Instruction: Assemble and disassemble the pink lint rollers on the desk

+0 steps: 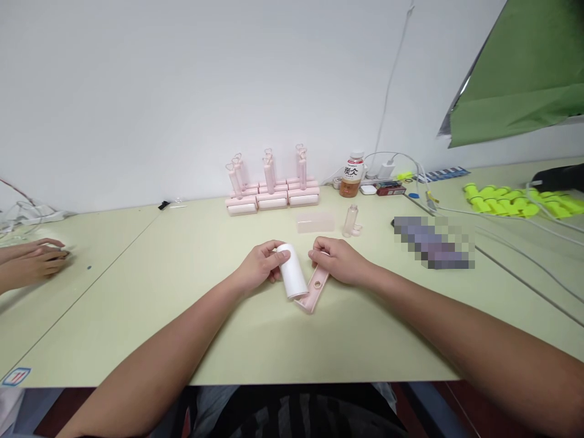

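The scene is brightly and evenly lit from above, with soft, diffuse light and no hard glare. The pale green matte surface (182, 292) shows only faint, blurred shadows beneath the forearms. The plain white wall (182, 91) shades slightly greyer toward its upper corners. Wide-angle distortion bends the surface's edges and stretches the arms near the bottom. A rectangular pixelated patch (433, 242) hides one thing at right. Focus is fairly sharp throughout.

White roll (292, 271) against pink holder (314, 290), mid-table.
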Motion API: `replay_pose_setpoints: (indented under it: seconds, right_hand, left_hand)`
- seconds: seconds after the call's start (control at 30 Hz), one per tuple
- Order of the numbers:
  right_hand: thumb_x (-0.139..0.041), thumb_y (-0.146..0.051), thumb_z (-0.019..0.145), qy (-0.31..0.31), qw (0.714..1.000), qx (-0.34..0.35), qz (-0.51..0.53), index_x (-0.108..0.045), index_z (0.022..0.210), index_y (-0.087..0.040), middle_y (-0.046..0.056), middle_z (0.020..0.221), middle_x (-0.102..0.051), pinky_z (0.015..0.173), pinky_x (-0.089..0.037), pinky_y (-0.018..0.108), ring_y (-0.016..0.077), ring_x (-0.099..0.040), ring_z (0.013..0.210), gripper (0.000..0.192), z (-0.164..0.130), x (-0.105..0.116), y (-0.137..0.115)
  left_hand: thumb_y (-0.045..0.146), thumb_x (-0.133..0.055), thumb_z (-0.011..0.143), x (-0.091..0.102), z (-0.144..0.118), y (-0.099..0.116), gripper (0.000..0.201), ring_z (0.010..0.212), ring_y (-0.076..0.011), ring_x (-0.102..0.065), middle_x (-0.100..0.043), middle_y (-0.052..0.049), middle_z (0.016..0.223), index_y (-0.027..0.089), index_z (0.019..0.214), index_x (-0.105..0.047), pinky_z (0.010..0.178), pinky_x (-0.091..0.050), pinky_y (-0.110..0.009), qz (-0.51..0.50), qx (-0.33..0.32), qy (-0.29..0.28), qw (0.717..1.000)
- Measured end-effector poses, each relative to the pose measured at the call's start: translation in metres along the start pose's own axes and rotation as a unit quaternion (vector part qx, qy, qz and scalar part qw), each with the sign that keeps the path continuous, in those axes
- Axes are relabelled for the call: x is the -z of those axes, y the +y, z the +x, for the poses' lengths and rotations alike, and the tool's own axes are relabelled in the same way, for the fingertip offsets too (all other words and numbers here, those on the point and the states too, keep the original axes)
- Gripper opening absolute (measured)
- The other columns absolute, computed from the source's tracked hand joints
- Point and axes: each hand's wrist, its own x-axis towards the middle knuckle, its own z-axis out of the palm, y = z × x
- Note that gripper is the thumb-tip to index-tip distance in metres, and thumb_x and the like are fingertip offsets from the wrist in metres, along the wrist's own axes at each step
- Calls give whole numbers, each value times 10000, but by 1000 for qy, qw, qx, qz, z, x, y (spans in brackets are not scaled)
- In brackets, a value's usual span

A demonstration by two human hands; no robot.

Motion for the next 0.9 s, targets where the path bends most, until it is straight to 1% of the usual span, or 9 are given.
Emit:
replay_pose_setpoints:
  seconds: [0.13,0.23,0.4,0.53,0.7,0.8,0.9]
  right_hand:
    - [-496,-412,888,-11,999,-3,32,-552,800,-201,-18,729,-590,620,-374,267,152,-521,691,235,-1,-2,0]
    - [-484,-433,891,-17,999,6,38,-554,782,-195,-30,698,-523,608,-351,264,142,-471,673,271,-2,-3,-2]
    - [-475,-488,883,-10,999,-2,44,-460,676,-193,-44,642,-423,570,-306,259,127,-399,629,361,-5,-6,-7]
    - [-476,-544,878,-17,998,-18,66,-392,657,-200,-51,636,-367,541,-274,252,114,-354,603,418,-9,-10,-10]
    - [-474,-653,860,-45,990,-22,129,-385,673,-197,-50,641,-350,536,-266,246,104,-336,595,501,-12,-12,-13]
    - [-476,-693,846,-72,978,-28,192,-398,687,-193,-53,628,-347,511,-262,235,92,-332,566,530,-12,-11,-15]
    - [-508,-717,818,-105,961,-73,244,-395,718,-205,-80,569,-310,422,-200,215,65,-269,463,534,-13,-10,-16]
  left_hand:
    - [496,-722,754,-2,-2,3,458,552,-95,-483,-544,1,715,162,1056,-638,498,-364,-229,8,-7,-5,1000]
    - [500,-733,743,-3,-2,3,464,563,-96,-484,-546,0,724,163,1049,-645,510,-357,-232,4,-3,-16,1000]
    - [501,-731,751,-4,-3,1,459,566,-79,-452,-524,16,724,168,1049,-625,540,-345,-232,-32,2,-49,998]
    - [521,-702,771,-7,-6,6,478,579,-85,-448,-512,14,738,166,1082,-625,534,-340,-234,1,2,-64,998]
    - [493,-661,817,-9,-10,10,452,602,-86,-425,-496,11,749,151,1110,-624,533,-327,-227,26,-22,-94,995]
    - [482,-649,830,-9,-11,8,457,622,-93,-446,-507,11,780,168,1155,-577,549,-348,-230,24,-27,-99,994]
    - [469,-648,836,-8,-12,6,473,625,-105,-475,-507,34,764,221,1199,-472,566,-372,-235,22,-31,-91,995]
